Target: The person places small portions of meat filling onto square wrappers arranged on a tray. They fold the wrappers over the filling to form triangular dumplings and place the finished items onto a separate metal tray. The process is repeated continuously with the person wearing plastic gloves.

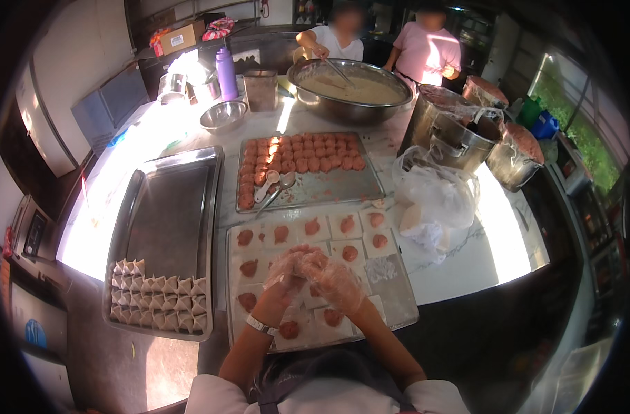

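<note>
Both hands wear clear plastic gloves and meet above a metal tray [408, 310] laid with square dough wrappers [379, 242], each bearing a lump of pinkish filling [289, 329]. My left hand [284, 274] and my right hand [338, 284] touch at the fingertips. Something small and pinkish seems to be between them; which fingers bear on it is unclear. Left of them, a deep metal tray [170, 217] holds rows of folded dumplings [160, 302] at its near end. Farther off, another tray [325, 191] carries rows of filling balls [310, 150], a measuring spoon [267, 185] and a metal spoon [277, 193].
A big metal basin [351, 111] of pale mixture is stirred by a person [341, 44]; another person [429, 52] stands beside. Plastic bags [434, 186] and metal pots [460, 145] are at right. A bowl [223, 116] and a purple bottle [226, 75] stand at back left.
</note>
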